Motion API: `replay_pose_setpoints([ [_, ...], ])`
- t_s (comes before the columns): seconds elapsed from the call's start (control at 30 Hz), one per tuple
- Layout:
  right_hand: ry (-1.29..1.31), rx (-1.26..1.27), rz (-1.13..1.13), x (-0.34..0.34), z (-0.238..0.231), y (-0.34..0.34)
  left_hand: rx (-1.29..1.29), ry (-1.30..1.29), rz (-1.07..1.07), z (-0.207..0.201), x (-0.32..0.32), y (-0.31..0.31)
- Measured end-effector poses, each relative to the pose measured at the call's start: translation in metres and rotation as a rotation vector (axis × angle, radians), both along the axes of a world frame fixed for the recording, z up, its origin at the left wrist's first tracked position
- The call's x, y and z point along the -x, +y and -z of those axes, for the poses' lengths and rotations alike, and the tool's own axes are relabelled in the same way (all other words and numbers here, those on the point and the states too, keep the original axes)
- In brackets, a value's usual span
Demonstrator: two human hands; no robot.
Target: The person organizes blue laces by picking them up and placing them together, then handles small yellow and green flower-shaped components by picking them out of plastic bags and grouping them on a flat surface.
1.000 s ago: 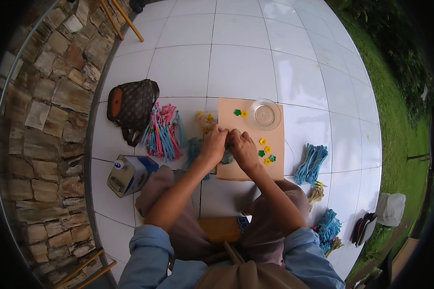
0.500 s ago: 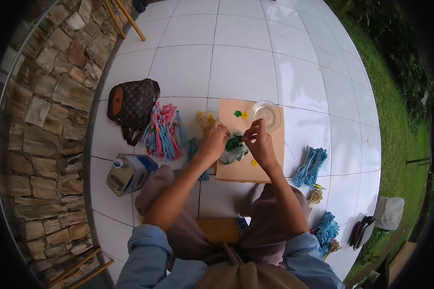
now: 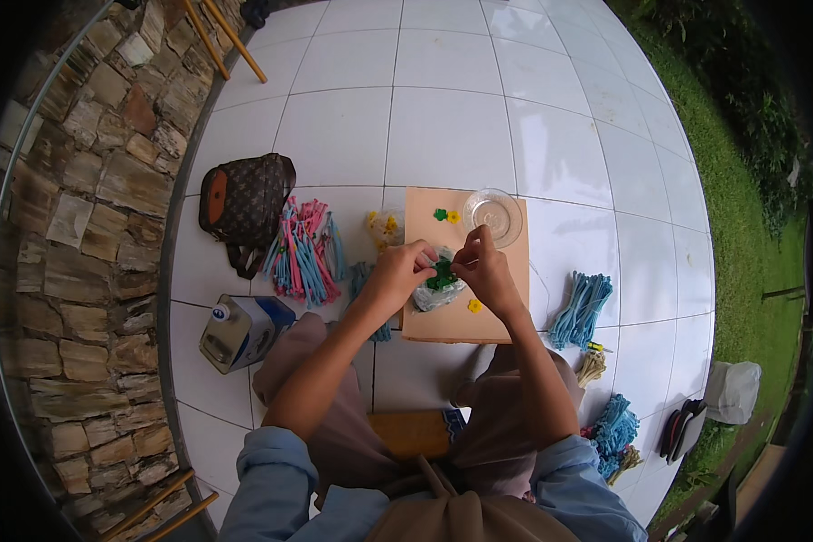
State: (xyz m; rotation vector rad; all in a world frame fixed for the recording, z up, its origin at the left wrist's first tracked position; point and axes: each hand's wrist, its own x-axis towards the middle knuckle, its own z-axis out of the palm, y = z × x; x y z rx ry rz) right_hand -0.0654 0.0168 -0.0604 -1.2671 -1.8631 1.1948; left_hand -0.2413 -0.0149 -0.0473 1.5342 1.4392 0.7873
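A clear plastic bag with dark green flower-shaped pieces in it rests on a tan board in front of me. My left hand pinches the bag's left edge. From the other side, my right hand is closed, thumb and finger pressed together at the bag's right rim; whether a green piece is also between the fingertips is hidden. Beyond my hands lie a green flower piece and a yellow flower piece, beside a clear glass dish. Another yellow flower sits below my right hand.
Left of the board are a bag of yellow pieces, pink and blue cord bundles, a brown backpack and a metal can. Blue cord bundles and a small yellow-handled tool lie to the right.
The green pieces show more openly in the bag between my hands. My fingers have shifted slightly at its rim, and the whole view has moved a little.
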Motion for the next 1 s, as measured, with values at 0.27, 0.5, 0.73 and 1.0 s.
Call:
replay_pose_setpoints([
  [0.27, -0.078, -0.036, -0.020, 0.002, 0.023, -0.002, -0.074, 0.055, 0.019, 0.008, 0.007, -0.001],
  [0.5, -0.104, -0.069, -0.015, 0.007, 0.028, 0.000, -0.024, 0.075, -0.064, 0.002, 0.000, -0.002],
  [0.73, -0.010, -0.018, -0.049, 0.004, 0.011, 0.002, -0.080, 0.181, -0.004, 0.019, -0.001, -0.003],
  [1.0, 0.064, -0.013, -0.080, -0.005, -0.006, 0.006, -0.270, 0.294, -0.056, 0.021, -0.006, -0.004],
])
